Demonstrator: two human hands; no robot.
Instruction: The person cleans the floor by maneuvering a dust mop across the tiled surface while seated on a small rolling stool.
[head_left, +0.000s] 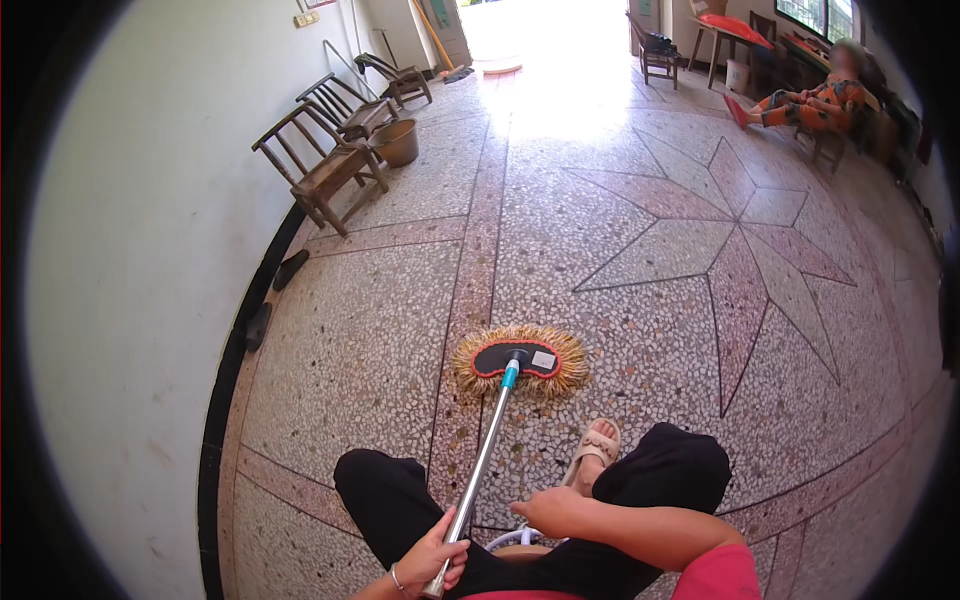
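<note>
My left hand (433, 561) is wrapped around the lower end of a silver metal mop handle (484, 450). The handle runs forward to a turquoise collar (510, 373) and a wide mop head with a tan shaggy fringe (564, 382). Its black top plate (491, 358) has a red border and a white sticker; the mop head rests on the floor. Over my lap, my right hand (551, 511) is bent inward, apart from the handle, with most of its fingers hidden. Below it, part of a white curved rim (514, 537) shows between my legs.
Wooden chairs (330, 169) and a brown bucket (394, 142) line the left wall. Dark shoes (291, 268) lie along the baseboard. Terrazzo floor (360, 337) stretches to a bright doorway (555, 37). At the far right a person (825, 101) sits with legs stretched out.
</note>
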